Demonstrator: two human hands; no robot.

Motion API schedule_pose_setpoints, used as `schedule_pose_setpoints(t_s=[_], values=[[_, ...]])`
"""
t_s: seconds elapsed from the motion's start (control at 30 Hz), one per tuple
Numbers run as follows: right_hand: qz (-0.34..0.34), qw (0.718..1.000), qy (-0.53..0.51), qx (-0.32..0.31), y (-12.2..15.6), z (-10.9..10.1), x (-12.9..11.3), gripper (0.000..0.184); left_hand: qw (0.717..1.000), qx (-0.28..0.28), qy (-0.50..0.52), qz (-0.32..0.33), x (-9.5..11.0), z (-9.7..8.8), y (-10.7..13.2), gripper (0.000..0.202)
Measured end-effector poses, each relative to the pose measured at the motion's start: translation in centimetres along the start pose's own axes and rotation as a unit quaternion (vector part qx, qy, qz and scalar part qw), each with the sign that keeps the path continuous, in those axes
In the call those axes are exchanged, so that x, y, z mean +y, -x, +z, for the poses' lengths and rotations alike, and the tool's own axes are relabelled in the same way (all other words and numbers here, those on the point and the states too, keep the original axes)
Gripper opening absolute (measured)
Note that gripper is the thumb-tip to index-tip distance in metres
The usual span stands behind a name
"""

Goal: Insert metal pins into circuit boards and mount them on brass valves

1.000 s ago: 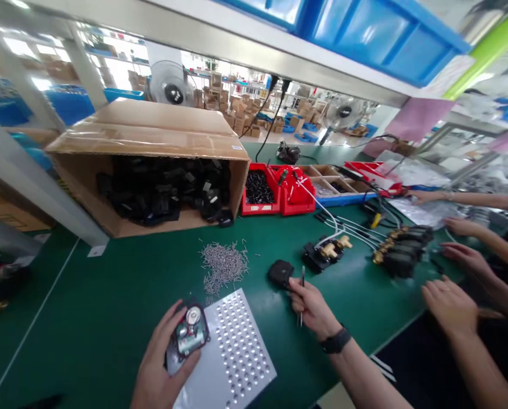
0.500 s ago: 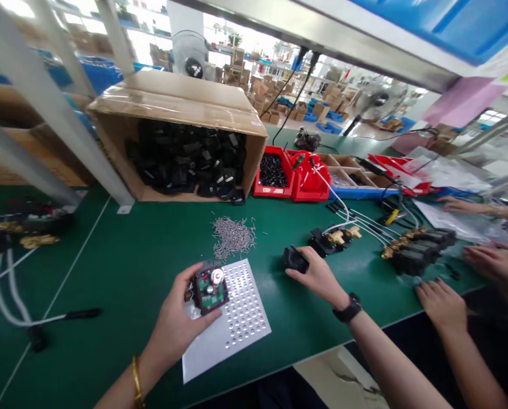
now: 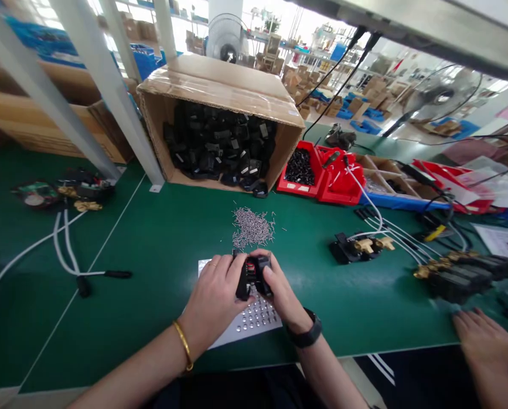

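Observation:
My left hand (image 3: 215,292) is closed around a black device housing (image 3: 242,284), whose green circuit board showed earlier and is now mostly hidden. My right hand (image 3: 283,292) grips a black plastic cover (image 3: 262,276) right beside it. A narrow gap between the two parts shows a bit of red inside. Both are held over a white sheet (image 3: 222,339) with rows of small clear round dots, partly covered by my hands. Just beyond lies a loose pile of small metal screws (image 3: 253,228) on the green table (image 3: 160,324).
A cardboard box (image 3: 232,79) full of black covers lies on its side behind the screws. Red bins (image 3: 299,184) stand right of it. Black units with brass fittings (image 3: 365,245) and white cables sit at right, near a co-worker's hand (image 3: 484,341). More wired parts (image 3: 86,190) lie left.
My right hand has brought the cover leftward to the housing in my left hand. The housing has turned, so its board faces the cover. The whole view has shifted.

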State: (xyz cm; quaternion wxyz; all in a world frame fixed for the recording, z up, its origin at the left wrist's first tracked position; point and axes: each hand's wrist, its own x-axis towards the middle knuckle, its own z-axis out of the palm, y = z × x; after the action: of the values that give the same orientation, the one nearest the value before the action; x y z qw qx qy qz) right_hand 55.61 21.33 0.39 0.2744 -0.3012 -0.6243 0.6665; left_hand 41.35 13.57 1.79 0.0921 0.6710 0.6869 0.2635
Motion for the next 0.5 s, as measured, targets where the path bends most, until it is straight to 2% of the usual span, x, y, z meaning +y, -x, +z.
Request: schedule_pose_setpoints(t_s=[0.07,0.17,0.27,0.33,0.4,0.5], values=[[-0.043,0.994,0.1,-0.026,0.2,0.0,-0.5,0.033,1.0,0.011,0.011,0.001,-0.3,0.1,0.0,0.058],[-0.058,0.979,0.193,-0.027,0.4,0.6,-0.7,0.037,0.999,0.024,0.045,0.003,-0.7,0.4,0.1,0.058],[-0.056,0.968,0.242,0.024,0.4,1.9,-0.4,0.037,0.996,0.027,0.085,0.002,-1.0,0.7,0.2,0.067],[-0.04,0.958,0.275,0.062,0.4,2.6,-0.1,0.04,0.993,0.018,0.116,-0.001,-1.5,1.0,0.2,0.066],[-0.022,0.959,0.272,0.082,0.3,3.1,0.4,0.048,0.985,0.006,0.17,-0.01,-2.4,1.4,0.3,0.061],[0.027,0.99,0.117,0.071,0.0,3.3,1.4,0.054,0.948,0.016,0.314,-0.054,-4.3,2.4,0.7,0.06]])
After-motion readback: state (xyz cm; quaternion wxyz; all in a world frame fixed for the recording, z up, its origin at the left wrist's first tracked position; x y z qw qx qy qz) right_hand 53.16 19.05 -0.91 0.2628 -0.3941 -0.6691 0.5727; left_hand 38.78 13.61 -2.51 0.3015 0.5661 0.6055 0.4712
